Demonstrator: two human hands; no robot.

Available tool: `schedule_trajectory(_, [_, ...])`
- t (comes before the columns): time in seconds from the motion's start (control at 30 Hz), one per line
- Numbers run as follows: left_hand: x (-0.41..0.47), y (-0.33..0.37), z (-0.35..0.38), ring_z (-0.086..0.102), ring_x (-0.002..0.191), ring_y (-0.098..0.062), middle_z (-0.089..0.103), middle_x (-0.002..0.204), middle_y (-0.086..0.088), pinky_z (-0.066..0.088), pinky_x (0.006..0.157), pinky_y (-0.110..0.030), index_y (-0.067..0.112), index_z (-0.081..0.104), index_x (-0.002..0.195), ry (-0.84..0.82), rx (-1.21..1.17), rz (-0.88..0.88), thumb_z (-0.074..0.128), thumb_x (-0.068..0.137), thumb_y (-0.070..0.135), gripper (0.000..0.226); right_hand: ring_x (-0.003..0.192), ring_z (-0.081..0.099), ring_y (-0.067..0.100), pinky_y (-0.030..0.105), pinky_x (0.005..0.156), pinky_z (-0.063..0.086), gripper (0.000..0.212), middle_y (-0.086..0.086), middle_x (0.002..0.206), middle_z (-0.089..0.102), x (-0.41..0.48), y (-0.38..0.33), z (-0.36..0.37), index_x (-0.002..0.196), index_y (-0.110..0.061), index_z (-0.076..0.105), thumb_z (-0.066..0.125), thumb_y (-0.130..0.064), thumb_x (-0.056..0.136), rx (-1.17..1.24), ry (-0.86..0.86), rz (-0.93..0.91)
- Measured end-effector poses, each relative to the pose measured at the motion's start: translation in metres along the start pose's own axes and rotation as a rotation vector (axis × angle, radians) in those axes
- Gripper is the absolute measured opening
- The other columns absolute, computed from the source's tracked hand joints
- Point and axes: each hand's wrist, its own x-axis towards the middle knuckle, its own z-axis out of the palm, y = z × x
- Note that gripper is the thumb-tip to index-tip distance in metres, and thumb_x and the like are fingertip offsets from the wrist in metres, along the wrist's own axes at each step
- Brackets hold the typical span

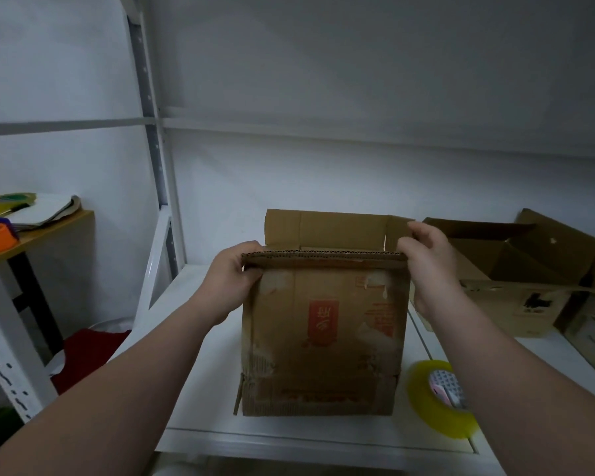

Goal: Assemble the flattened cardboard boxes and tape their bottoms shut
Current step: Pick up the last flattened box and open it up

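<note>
A worn brown cardboard box (323, 331) with red print stands upright on the white shelf (200, 400), its top flaps up. My left hand (232, 273) grips the near flap's left corner, fingers curled over the edge. My right hand (426, 255) grips the box's upper right corner, where the near flap meets the side flap. A roll of yellowish clear tape (440, 396) lies on the shelf just right of the box, partly behind my right forearm.
Another opened cardboard box (516, 269) sits at the right on the shelf. White perforated shelf uprights (152, 139) stand at the left. A side table (55, 225) at far left holds tape rolls, an orange dispenser and papers. Something red (90, 352) lies on the floor.
</note>
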Motion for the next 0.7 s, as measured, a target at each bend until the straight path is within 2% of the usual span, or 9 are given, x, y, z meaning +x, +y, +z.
schedule_trajectory(0.07, [-0.003, 0.005, 0.011, 0.051, 0.064, 0.007, 0.057, 0.061, 0.024, 0.036, 0.058, -0.004, 0.020, 0.057, 0.069, 0.005, -0.010, 0.022, 0.043, 0.083, -0.022, 0.047, 0.105, 0.050, 0.011, 0.026, 0.080, 0.045, 0.042, -0.005, 0.125, 0.050, -0.003, -0.003, -0.007, 0.127, -0.024, 0.054, 0.051, -0.006, 0.090, 0.061, -0.010, 0.050])
schedule_trajectory(0.17, [-0.005, 0.002, 0.023, 0.052, 0.065, 0.008, 0.058, 0.064, 0.020, 0.037, 0.058, -0.005, 0.014, 0.055, 0.070, -0.003, -0.003, 0.031, 0.042, 0.083, -0.022, 0.041, 0.095, 0.055, 0.013, 0.028, 0.071, 0.049, 0.034, -0.002, 0.110, 0.057, -0.008, -0.008, -0.019, 0.110, -0.024, 0.063, 0.047, -0.003, 0.089, 0.063, -0.037, 0.082])
schedule_trajectory(0.27, [-0.007, -0.001, 0.023, 0.047, 0.062, 0.003, 0.052, 0.062, 0.016, 0.034, 0.055, -0.009, 0.003, 0.051, 0.070, -0.026, 0.043, 0.033, 0.044, 0.082, -0.022, 0.028, 0.094, 0.055, 0.014, 0.026, 0.066, 0.047, 0.029, 0.000, 0.106, 0.057, -0.015, -0.009, -0.026, 0.097, -0.024, 0.066, 0.046, -0.005, 0.092, -0.026, -0.119, 0.071])
schedule_trajectory(0.33, [-0.010, 0.000, 0.017, 0.048, 0.060, 0.003, 0.052, 0.058, 0.018, 0.034, 0.053, -0.008, 0.002, 0.051, 0.068, -0.020, 0.049, 0.021, 0.044, 0.082, -0.021, 0.028, 0.096, 0.052, 0.010, 0.024, 0.067, 0.044, 0.027, -0.004, 0.108, 0.057, -0.019, -0.007, -0.025, 0.096, -0.026, 0.068, 0.046, -0.010, 0.094, -0.106, -0.192, 0.028])
schedule_trajectory(0.4, [-0.012, -0.002, 0.005, 0.047, 0.060, 0.001, 0.052, 0.058, 0.017, 0.034, 0.054, -0.009, 0.011, 0.052, 0.064, 0.020, 0.068, 0.017, 0.046, 0.083, -0.018, 0.035, 0.098, 0.051, 0.006, 0.021, 0.067, 0.039, 0.024, -0.008, 0.110, 0.059, -0.024, -0.005, -0.019, 0.094, -0.027, 0.070, 0.049, -0.015, 0.094, -0.188, -0.283, 0.004])
schedule_trajectory(0.47, [-0.015, -0.009, -0.009, 0.044, 0.061, -0.005, 0.050, 0.059, 0.010, 0.033, 0.057, -0.018, 0.010, 0.051, 0.063, 0.037, 0.106, -0.002, 0.048, 0.082, -0.017, 0.033, 0.105, 0.051, 0.007, 0.019, 0.069, 0.036, 0.017, -0.013, 0.117, 0.060, -0.029, -0.004, -0.013, 0.097, -0.026, 0.072, 0.057, -0.023, 0.091, -0.235, -0.374, 0.010])
schedule_trajectory(0.53, [-0.022, -0.019, -0.019, 0.043, 0.067, -0.015, 0.047, 0.063, 0.000, 0.031, 0.060, -0.028, 0.006, 0.050, 0.063, 0.020, 0.126, -0.058, 0.047, 0.077, -0.019, 0.029, 0.112, 0.045, 0.004, 0.019, 0.081, 0.035, 0.024, -0.017, 0.126, 0.054, -0.035, -0.004, -0.009, 0.106, -0.024, 0.070, 0.064, -0.038, 0.087, -0.298, -0.499, 0.005])
schedule_trajectory(0.6, [-0.033, -0.026, -0.024, 0.045, 0.067, -0.018, 0.049, 0.061, 0.001, 0.032, 0.059, -0.027, 0.015, 0.053, 0.058, 0.017, 0.140, -0.124, 0.047, 0.074, -0.020, 0.038, 0.113, 0.045, 0.004, 0.025, 0.091, 0.032, 0.033, -0.018, 0.121, 0.054, -0.040, -0.001, -0.008, 0.104, -0.027, 0.069, 0.068, -0.050, 0.079, -0.376, -0.621, 0.015])
schedule_trajectory(0.7, [-0.051, -0.036, -0.025, 0.049, 0.061, -0.009, 0.054, 0.054, 0.011, 0.036, 0.056, -0.020, 0.025, 0.055, 0.053, -0.007, 0.168, -0.223, 0.047, 0.078, -0.017, 0.049, 0.099, 0.057, 0.009, 0.026, 0.082, 0.042, 0.034, -0.012, 0.101, 0.064, -0.050, 0.016, -0.008, 0.096, -0.028, 0.069, 0.078, -0.047, 0.070, -0.567, -0.787, 0.078])
